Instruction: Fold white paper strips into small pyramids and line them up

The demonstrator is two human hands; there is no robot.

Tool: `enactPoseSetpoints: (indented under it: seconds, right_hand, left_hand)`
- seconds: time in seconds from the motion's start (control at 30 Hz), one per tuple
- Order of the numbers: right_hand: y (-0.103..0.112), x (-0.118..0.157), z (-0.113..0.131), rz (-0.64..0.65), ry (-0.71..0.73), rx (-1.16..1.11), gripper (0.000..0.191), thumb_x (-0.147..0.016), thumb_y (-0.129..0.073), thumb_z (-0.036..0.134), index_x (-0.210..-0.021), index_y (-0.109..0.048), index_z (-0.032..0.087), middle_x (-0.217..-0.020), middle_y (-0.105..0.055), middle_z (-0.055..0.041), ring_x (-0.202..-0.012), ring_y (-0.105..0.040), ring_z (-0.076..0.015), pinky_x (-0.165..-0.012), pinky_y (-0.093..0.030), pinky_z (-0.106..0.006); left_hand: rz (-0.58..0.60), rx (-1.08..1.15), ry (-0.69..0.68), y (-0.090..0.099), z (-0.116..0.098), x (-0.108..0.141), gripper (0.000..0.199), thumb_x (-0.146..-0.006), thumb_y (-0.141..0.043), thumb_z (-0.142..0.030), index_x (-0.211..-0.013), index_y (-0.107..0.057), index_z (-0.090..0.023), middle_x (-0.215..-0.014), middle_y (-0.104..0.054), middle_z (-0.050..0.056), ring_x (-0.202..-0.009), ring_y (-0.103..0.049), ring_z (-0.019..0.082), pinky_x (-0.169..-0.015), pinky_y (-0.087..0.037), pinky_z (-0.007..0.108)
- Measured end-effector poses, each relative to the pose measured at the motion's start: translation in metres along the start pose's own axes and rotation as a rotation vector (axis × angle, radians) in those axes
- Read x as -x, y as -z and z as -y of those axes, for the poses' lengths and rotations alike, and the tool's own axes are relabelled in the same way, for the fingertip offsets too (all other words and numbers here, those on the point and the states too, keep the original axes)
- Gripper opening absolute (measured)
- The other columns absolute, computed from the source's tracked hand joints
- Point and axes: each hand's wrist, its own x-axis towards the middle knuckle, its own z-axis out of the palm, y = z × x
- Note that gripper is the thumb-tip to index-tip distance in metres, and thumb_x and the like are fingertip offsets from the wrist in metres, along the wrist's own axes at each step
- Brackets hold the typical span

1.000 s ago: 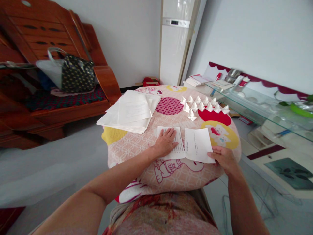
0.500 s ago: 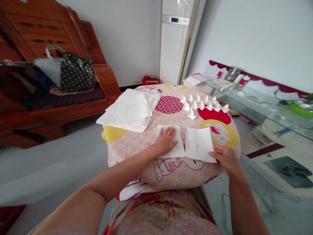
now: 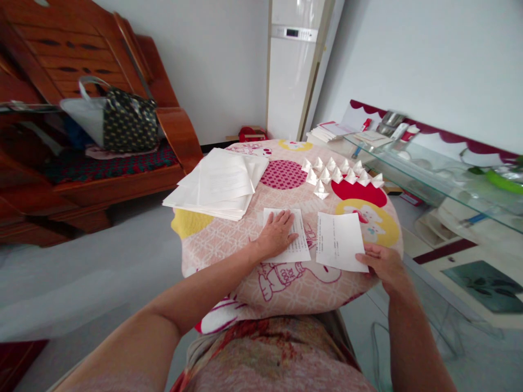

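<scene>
Two printed sheets lie side by side on the cloth-covered round table (image 3: pixel 237 245), a gap between them. On the left sheet (image 3: pixel 300 247) my left hand (image 3: pixel 277 234) rests flat, fingers stretched out. My right hand (image 3: pixel 378 260) pinches the lower right edge of the right sheet (image 3: pixel 341 239) between thumb and fingers. Behind my left hand, to the left, is a stack of white paper (image 3: pixel 220 182). Several small folded paper boats (image 3: pixel 337 174) stand in rows at the back right of the table, one (image 3: pixel 321 189) a little nearer to me.
A glass shelf (image 3: pixel 433 188) with cups and other items runs along the right wall. More papers (image 3: pixel 329 130) lie behind the table. At the left is a wooden bench (image 3: pixel 102 188) with a patterned bag (image 3: pixel 128 121). A white cabinet-like unit (image 3: pixel 292 81) stands at the back.
My right hand has moved slightly right with the right sheet, and the gap between the two sheets is wider. My left hand has stayed in place on the left sheet.
</scene>
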Motion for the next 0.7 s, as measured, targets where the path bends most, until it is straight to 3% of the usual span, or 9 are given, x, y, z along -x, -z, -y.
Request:
enactPoseSetpoints:
  seconds: [0.07, 0.17, 0.27, 0.4, 0.53, 0.6, 0.7]
  right_hand:
    - [0.004, -0.001, -0.003, 0.01, 0.004, -0.007, 0.053, -0.052, -0.082, 0.037, -0.099, -0.075, 0.012, -0.066, -0.075, -0.0055, -0.045, -0.055, -0.0152, -0.037, -0.04, -0.025]
    - [0.005, -0.003, -0.009, 0.026, 0.001, 0.012, 0.052, -0.054, -0.083, 0.037, -0.099, -0.076, 0.013, -0.066, -0.074, -0.0047, -0.046, -0.054, -0.0147, -0.038, -0.042, -0.026]
    - [0.004, -0.004, -0.013, 0.005, 0.044, 0.004, 0.047, -0.06, -0.081, 0.038, -0.1, -0.076, 0.013, -0.068, -0.075, -0.005, -0.048, -0.056, -0.0154, -0.038, -0.041, -0.025]
    - [0.004, -0.007, -0.016, 0.039, 0.025, 0.015, 0.049, -0.058, -0.083, 0.039, -0.099, -0.077, 0.014, -0.067, -0.074, -0.0047, -0.044, -0.053, -0.0144, -0.037, -0.041, -0.026]
    - [0.008, -0.012, -0.019, 0.074, 0.042, 0.004, 0.047, -0.058, -0.084, 0.039, -0.096, -0.078, 0.014, -0.063, -0.072, -0.0035, -0.042, -0.05, -0.0138, -0.037, -0.041, -0.027]
    - [0.009, -0.012, -0.02, 0.085, 0.05, -0.004, 0.045, -0.058, -0.085, 0.039, -0.094, -0.079, 0.014, -0.061, -0.072, -0.0035, -0.042, -0.05, -0.0142, -0.037, -0.041, -0.027]
    - [0.009, -0.011, -0.02, 0.09, 0.058, -0.008, 0.043, -0.058, -0.086, 0.039, -0.093, -0.08, 0.016, -0.065, -0.074, -0.0051, -0.043, -0.053, -0.0158, -0.037, -0.042, -0.027]
  left_hand:
    - [-0.064, -0.006, 0.054, 0.005, 0.009, -0.003, 0.06, -0.104, -0.046, -0.038, -0.156, -0.037, -0.009, -0.165, -0.035, 0.021, -0.154, -0.032, 0.033, -0.126, -0.027, 0.052]
    - [-0.196, -0.045, 0.238, 0.017, 0.028, -0.005, 0.06, -0.101, -0.051, -0.037, -0.153, -0.04, -0.009, -0.16, -0.042, 0.022, -0.147, -0.041, 0.035, -0.12, -0.035, 0.047]
    - [-0.244, -0.069, 0.343, 0.025, 0.04, -0.004, 0.061, -0.098, -0.057, -0.037, -0.151, -0.041, -0.011, -0.153, -0.048, 0.022, -0.137, -0.051, 0.035, -0.113, -0.043, 0.046]
    - [-0.227, -0.03, 0.279, 0.02, 0.038, -0.004, 0.063, -0.094, -0.064, -0.032, -0.152, -0.042, -0.016, -0.154, -0.05, 0.018, -0.14, -0.049, 0.035, -0.117, -0.041, 0.048]
    - [-0.276, 0.165, 0.23, 0.014, 0.036, -0.01, 0.067, -0.087, -0.061, -0.01, -0.152, -0.046, -0.017, -0.153, -0.053, 0.014, -0.141, -0.05, 0.026, -0.12, -0.042, 0.042]
    - [-0.343, 0.291, 0.215, 0.023, 0.043, -0.015, 0.067, -0.084, -0.055, -0.003, -0.149, -0.051, -0.019, -0.145, -0.061, 0.012, -0.133, -0.058, 0.023, -0.114, -0.049, 0.039]
    - [-0.477, 0.419, 0.308, 0.053, 0.069, -0.021, 0.058, -0.087, -0.054, -0.003, -0.144, -0.056, -0.013, -0.141, -0.063, 0.014, -0.11, -0.069, 0.021, -0.101, -0.056, 0.035]
